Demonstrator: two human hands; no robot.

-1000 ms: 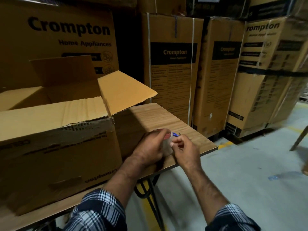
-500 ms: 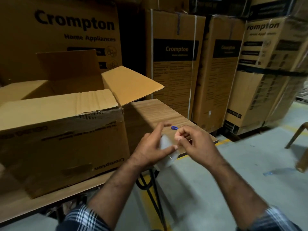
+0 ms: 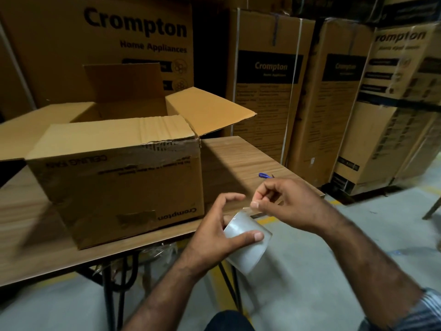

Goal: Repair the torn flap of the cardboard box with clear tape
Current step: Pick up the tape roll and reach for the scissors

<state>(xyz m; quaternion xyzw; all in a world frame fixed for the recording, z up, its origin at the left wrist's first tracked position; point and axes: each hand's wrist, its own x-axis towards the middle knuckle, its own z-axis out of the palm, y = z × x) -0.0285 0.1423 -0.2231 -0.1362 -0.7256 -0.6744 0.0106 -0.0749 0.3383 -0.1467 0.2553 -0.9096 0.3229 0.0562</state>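
An open cardboard box stands on the wooden table, its printing upside down. Its near flap lies folded over the top, with a ragged tear along the fold at the right. My left hand grips a roll of clear tape in front of the table's edge, thumb across the roll. My right hand pinches the tape's free end at the top of the roll between thumb and fingers.
A blue-handled tool, partly hidden by my right hand, lies on the table right of the box. Tall stacked Crompton cartons wall off the back and right. Bare concrete floor lies to the right, with a chair leg at the edge.
Both hands have pulled back off the table toward me with the tape roll. The roll is turned and now plainly visible. My view has shifted left, onto the box.
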